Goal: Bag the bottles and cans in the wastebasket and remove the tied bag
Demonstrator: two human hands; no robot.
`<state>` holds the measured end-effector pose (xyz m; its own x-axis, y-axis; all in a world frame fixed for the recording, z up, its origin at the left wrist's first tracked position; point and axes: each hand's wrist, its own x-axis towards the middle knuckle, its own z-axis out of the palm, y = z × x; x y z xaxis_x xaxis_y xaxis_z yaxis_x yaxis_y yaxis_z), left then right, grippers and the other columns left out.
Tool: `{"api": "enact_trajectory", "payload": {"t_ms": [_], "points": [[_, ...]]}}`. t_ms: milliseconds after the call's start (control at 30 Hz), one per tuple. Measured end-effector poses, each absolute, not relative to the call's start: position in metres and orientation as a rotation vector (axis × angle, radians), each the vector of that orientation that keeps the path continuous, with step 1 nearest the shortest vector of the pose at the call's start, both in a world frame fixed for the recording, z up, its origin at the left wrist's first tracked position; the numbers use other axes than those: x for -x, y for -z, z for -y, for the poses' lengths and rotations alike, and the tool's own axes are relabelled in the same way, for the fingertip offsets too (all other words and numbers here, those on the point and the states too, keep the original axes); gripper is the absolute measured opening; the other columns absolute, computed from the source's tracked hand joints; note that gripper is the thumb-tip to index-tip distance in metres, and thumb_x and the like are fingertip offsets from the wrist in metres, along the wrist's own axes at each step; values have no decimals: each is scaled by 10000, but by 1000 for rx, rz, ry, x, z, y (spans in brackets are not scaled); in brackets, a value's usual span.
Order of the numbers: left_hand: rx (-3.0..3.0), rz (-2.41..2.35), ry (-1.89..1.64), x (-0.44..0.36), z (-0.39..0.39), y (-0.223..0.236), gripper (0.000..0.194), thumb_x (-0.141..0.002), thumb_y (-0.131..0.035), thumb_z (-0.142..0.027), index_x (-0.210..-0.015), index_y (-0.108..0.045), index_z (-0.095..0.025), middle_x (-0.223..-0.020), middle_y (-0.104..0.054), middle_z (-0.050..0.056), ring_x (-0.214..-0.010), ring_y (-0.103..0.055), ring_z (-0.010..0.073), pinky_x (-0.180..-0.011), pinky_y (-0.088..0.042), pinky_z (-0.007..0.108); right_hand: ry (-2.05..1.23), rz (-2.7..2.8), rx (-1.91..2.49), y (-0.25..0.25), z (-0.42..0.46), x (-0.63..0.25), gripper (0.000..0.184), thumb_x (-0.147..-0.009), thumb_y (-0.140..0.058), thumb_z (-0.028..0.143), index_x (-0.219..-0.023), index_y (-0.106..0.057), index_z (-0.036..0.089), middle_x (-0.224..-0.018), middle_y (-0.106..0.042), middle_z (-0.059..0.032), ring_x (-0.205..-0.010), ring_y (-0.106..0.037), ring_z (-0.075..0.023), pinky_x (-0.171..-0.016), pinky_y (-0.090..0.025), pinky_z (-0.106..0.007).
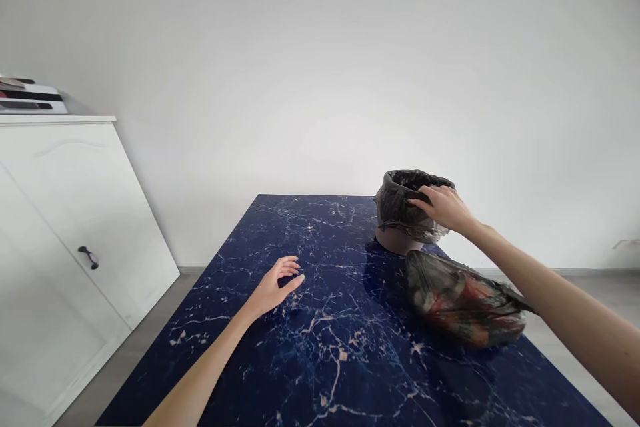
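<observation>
White cupboard [75, 233]: standing by the blue table [300, 360].
Left hand [277, 283]: hanging over the table, thumb spreading from fingers.
Black bag [400, 212]: lining the bin [397, 241], far right.
Right hand [445, 207]: pinching the black bag's rim.
Full bag [463, 303]: showing red bits, sitting in front of the bin.

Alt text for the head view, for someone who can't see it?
A person's right hand touches the dark liner of a bin on a blue marbled table. A filled bag is nearer the camera; the open left hand holds nothing.
</observation>
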<state>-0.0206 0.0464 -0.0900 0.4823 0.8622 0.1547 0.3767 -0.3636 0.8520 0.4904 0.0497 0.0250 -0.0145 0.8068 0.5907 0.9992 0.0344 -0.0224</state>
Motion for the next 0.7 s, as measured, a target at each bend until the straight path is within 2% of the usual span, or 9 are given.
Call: {"api": "enact_trajectory", "payload": {"t_ms": [67,133,233,367,400,500,567,700], "points": [[-1947,-1036,-780,20,-46,90,640,-967,-676,-658,-1463,-526,-283,-1436,-666,115,-1368,-638,314,-1233,-472,532,610,1831,1809,-23,-48,-478,489,-1027,-492,514,-1276,-674,136,-1207,-724,-240,-1224,-626,-436,-1124,-411,-628],[-1948,-1046,-779,19,-47,89,640,-966,-674,-663,-1457,-529,-279,-1427,-669,119,-1364,-640,317,-1229,-475,537,658,1785,1754,-21,-43,-457,551,-1039,-490,490,-1436,-579,119,-1446,-612,-273,-1424,-497,-453,-1213,-307,-688],[-1949,-1055,-786,18,-47,89,635,-966,-673,-664,-1442,-532,-268,-1408,-676,122,-1346,-652,311,-1219,-485,528,664,1769,1550,-13,-34,-413,572,-1088,-419,438,-1561,-461,121,-1622,-460,-262,-1609,-289,-412,-1292,-210,-702],[-1950,-1068,-804,17,-49,89,615,-980,-660,-660,-1434,-531,-267,-1389,-685,120,-1322,-668,302,-1198,-507,509,265,1859,1450,26,-31,-349,543,-1099,-394,422,-1587,-456,193,-1698,-400,-202,-1647,-257,-356,-1339,-205,-641],[-1953,-1071,-809,17,-49,90,607,-985,-651,-660,-1431,-532,-266,-1383,-689,119,-1319,-671,303,-1190,-513,506,202,1866,1476,41,-33,-335,536,-1096,-396,433,-1577,-474,210,-1700,-411,-194,-1639,-284,-361,-1329,-242,-639],[-1972,-1075,-827,18,-50,91,577,-1005,-617,-655,-1411,-542,-252,-1362,-701,122,-1305,-683,301,-1173,-529,493,45,1882,1587,94,-43,-302,540,-1075,-448,456,-1512,-553,157,-1664,-469,-242,-1599,-374,-416,-1281,-344,-624],[-1988,-1079,-839,18,-51,93,553,-1020,-594,-642,-1400,-549,-243,-1347,-707,123,-1288,-691,294,-1170,-532,488,-63,1890,1676,125,-49,-289,553,-1062,-485,483,-1506,-574,166,-1649,-503,-233,-1580,-406,-440,-1254,-376,-623],[-2024,-1090,-837,18,-53,99,515,-1026,-593,-613,-1384,-571,-244,-1328,-718,119,-1264,-700,288,-1160,-538,491,-179,1884,1816,155,-55,-280,636,-1102,-357,521,-1580,-526,137,-1705,-436,-211,-1635,-312,-391,-1318,-250,-584]]}}
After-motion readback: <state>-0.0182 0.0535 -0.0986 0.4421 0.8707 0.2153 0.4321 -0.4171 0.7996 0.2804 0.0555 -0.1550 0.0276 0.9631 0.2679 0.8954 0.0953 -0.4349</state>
